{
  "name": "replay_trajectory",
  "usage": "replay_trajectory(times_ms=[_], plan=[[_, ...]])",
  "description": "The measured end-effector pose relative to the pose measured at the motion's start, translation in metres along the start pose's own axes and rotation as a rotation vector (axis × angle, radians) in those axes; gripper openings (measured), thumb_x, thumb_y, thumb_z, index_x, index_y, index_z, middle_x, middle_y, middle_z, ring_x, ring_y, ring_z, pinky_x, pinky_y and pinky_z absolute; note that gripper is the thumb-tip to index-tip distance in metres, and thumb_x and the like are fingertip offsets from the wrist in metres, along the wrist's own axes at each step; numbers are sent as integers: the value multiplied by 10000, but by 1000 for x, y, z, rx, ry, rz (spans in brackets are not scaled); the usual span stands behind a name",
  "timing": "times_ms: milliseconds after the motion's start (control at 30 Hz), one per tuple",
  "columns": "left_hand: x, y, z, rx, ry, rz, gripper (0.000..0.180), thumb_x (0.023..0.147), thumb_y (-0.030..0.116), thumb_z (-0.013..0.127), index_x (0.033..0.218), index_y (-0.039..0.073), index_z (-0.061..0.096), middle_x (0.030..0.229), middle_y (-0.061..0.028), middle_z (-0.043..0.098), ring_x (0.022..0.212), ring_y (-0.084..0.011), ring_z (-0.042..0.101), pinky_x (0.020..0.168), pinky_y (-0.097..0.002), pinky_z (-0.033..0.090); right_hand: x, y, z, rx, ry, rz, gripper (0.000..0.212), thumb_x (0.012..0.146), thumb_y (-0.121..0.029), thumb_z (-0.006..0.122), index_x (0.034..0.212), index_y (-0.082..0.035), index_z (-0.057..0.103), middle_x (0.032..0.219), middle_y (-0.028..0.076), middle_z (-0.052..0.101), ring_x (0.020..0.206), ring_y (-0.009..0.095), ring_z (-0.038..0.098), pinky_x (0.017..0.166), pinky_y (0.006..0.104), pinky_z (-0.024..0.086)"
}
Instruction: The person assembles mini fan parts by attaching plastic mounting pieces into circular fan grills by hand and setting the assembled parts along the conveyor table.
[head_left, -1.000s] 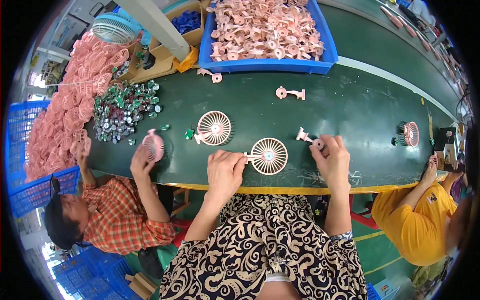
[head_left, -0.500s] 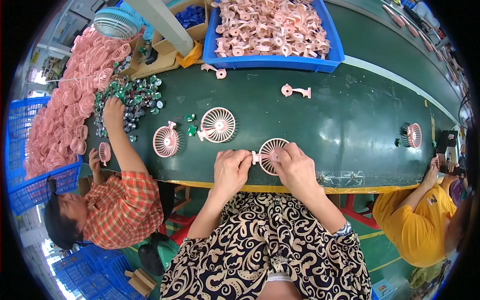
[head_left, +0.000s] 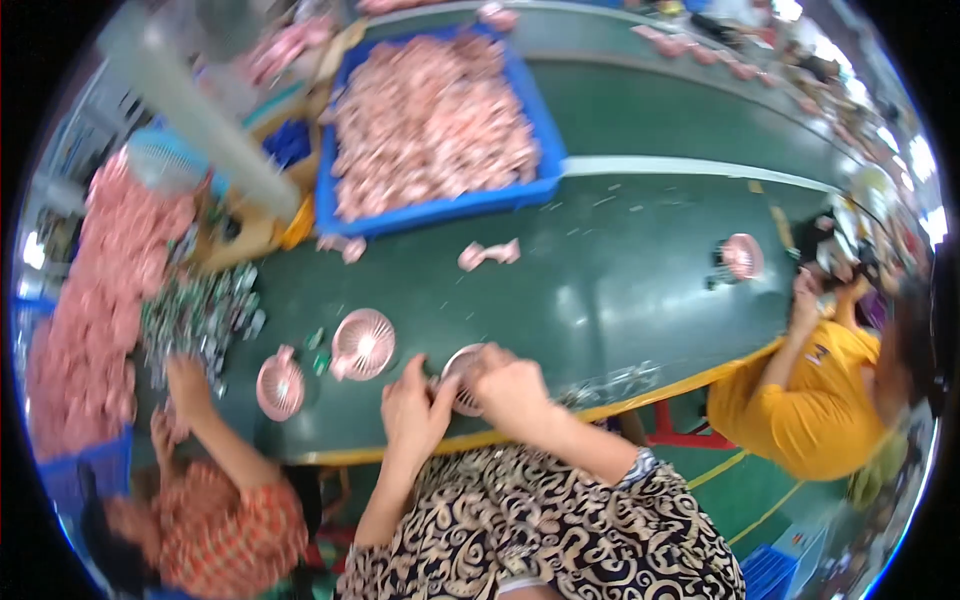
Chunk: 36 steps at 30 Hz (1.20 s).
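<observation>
A round pink fan grille [head_left: 466, 404] with slotted ribs is held between my two hands at the table's near edge. My right hand [head_left: 518, 395] is closed over its right side, covering much of it. My left hand [head_left: 410, 418] pinches at the grille's left, where its small bracket is mostly hidden by my fingers; motion blurs both. To the left, two more pink fan grilles lie on the table, one closer [head_left: 363, 345] and one farther off [head_left: 280, 386]. Small green circuit boards [head_left: 318, 350] sit beside them. A loose pink bracket [head_left: 489, 254] lies farther back.
A blue tray [head_left: 548, 175] heaped with pink brackets stands at the back. Circuit boards [head_left: 200, 305] and pink grilles [head_left: 95, 310] are piled at left, near a pale post [head_left: 225, 130]. Co-workers in checked [head_left: 225, 540] and yellow [head_left: 800, 410] shirts sit either side; another grille [head_left: 741, 257] lies right.
The whole view has swung, so the tray and tabletop parts appear lower and farther left, and the picture is blurred. My right hand has curled further over the grille, which stays between my hands.
</observation>
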<state>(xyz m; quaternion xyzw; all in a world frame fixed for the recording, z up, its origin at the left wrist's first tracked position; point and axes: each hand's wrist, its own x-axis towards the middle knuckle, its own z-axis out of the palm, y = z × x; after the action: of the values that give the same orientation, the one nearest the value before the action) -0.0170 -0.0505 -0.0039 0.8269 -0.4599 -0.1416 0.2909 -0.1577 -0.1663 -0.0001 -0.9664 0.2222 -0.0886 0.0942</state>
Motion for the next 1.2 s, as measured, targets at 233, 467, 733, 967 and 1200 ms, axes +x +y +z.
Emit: replay_trajectory(times_ms=[233, 467, 733, 967, 1200], plan=[[-3, -6, 14, -97, 115, -30, 442, 905, 194, 755, 1271, 1, 601, 635, -77, 577, 633, -276, 585, 664, -456, 466, -6, -4, 7, 131, 97, 3, 172, 782, -154, 702, 876, -15, 669, 968, 146, 639, 852, 276, 699, 671, 361, 598], [0, -5, 8, -154, 62, -5, 360, 918, 209, 746, 1205, 26, 628, 633, -24, 577, 612, -232, 580, 778, -399, 447, -24, -2, 3, 402, 229, 6, 426, 816, -327, 802, 1085, -19, 683, 1106, 119, 613, 1027, 304, 659, 823, 410, 580], [-2, 5, -5, -251, 162, 165, 330, 910, 145, 758, 1201, 21, 663, 940, -115, 723, 873, -273, 661, 826, -390, 521, -39, 32, -31, 406, 162, 158, 491, 779, -291, 871, 1222, -146, 714, 1283, 112, 663, 1087, 343, 691, 892, 439, 594], [-6, -6, -29, -123, 385, 189, 331, 887, 52, 745, 1207, 15, 665, 1133, -146, 690, 995, -304, 665, 861, -398, 545, -53, 105, -59, -55, 459, 619, 333, 871, -176, 797, 1150, -27, 696, 1194, 147, 686, 1023, 368, 697, 831, 444, 567], [-19, -26, -31, 89, 347, 90, 440, 886, 123, 736, 1294, 24, 604, 1187, -181, 632, 1067, -400, 634, 908, -477, 529, 32, 76, -45, 168, 392, 217, 303, 889, -146, 769, 1156, -22, 702, 1246, 147, 676, 1094, 362, 678, 898, 432, 562]])
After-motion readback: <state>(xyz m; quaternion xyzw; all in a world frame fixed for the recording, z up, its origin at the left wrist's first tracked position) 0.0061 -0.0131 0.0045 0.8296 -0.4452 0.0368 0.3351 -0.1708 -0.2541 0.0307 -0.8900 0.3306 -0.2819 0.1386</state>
